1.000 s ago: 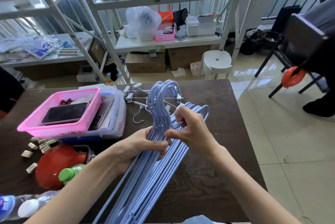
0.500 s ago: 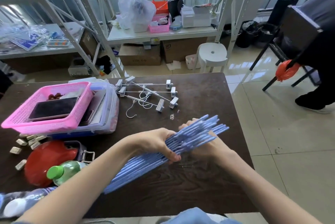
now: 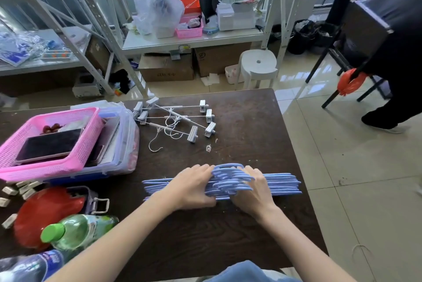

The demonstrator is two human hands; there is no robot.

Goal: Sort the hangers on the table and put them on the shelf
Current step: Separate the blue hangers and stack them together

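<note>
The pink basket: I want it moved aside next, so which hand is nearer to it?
Left. The left hand grips the blue hangers just right of the pink basket; the right hand holds the same bundle farther right.

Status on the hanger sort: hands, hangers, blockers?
Left hand and right hand both clamped on blue hangers, bundle lying flat on table. White clip hangers unsorted beyond. Nothing on shelf yet.
</note>
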